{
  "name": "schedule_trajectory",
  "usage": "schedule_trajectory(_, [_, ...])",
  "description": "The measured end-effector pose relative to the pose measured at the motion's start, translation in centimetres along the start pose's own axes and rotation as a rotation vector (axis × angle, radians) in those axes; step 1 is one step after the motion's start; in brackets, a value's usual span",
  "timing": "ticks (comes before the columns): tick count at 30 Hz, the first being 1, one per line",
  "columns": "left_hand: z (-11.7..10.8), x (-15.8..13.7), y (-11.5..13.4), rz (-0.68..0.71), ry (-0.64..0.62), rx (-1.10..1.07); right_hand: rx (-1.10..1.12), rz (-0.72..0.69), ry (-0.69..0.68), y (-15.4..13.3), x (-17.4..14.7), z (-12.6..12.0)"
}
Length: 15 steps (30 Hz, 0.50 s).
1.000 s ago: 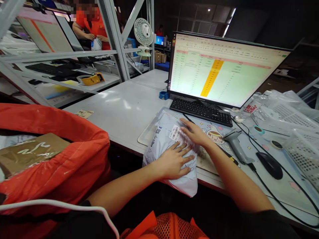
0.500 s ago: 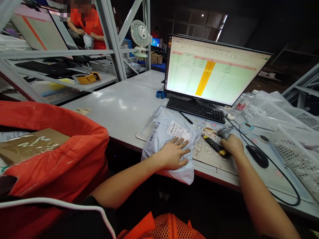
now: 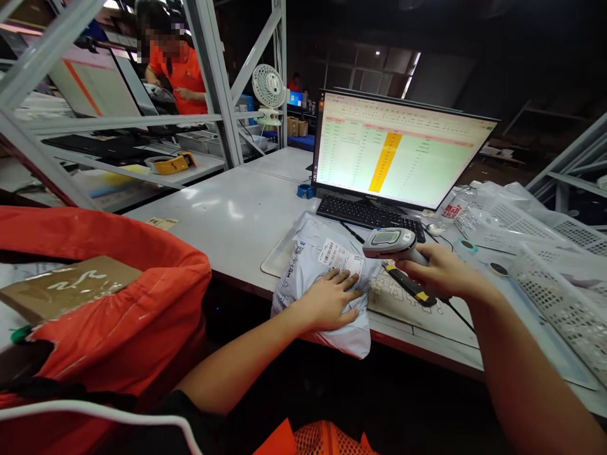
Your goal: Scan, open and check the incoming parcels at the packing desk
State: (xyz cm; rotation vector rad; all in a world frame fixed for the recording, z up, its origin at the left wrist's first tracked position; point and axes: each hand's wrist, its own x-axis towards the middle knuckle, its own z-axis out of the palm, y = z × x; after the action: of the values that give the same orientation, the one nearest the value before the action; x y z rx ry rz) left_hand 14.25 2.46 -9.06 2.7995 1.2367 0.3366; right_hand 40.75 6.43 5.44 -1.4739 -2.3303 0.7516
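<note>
Fingers of the left hand [image 3: 329, 302] lie flat and spread out on a white plastic parcel [image 3: 306, 268], with their tips over the lower part of its paper label [image 3: 332, 254]. Fingers of the right hand [image 3: 439, 272] are curled around the handle of a gray barcode scanner [image 3: 391, 240]. The scanner's nose points left, over the parcel's right side. From the right fingers, the label is to the left, just past the nose. I can't tell how high the nose is above it. The left hand is nearer, because it touches the label. The label's long side slants from far left to near right. The parcel's long way runs from the far side of the desk toward the person.

The parcel looks soft and puffy, with lots of wrinkles. It has dark print down its left edge. The label's words are too small to read. The parcel sits at the front of the desk [image 3: 227, 208], partly on a desk mat [image 3: 393, 303], and its near end sticks out past the edge.

Below the scanner is a black and yellow box cutter [image 3: 411, 284]. A black pen [image 3: 351, 231] is beyond the label. Farther back are a black keyboard [image 3: 346, 212] and a lit monitor [image 3: 403, 151]. White baskets [image 3: 554, 284] stand to the right, and a big orange bag [image 3: 175, 309] is on the left.
</note>
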Motion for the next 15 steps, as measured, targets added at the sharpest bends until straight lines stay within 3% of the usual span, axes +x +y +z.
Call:
schedule_trajectory(4, [0.3,-0.2,-0.3,-0.005,0.026,-0.06,-0.168,0.126,0.158,6.2,2.5,0.8])
schedule_trajectory(9, [0.5,-0.3,-0.6,-0.009,0.052,-0.102,-0.45,0.501,0.339,13.9,4.7,2.6])
schedule_trajectory(15, [-0.2,-0.3,-0.7,-0.041,0.028,-0.164,-0.486,0.614,0.362,16.1,4.3,4.2])
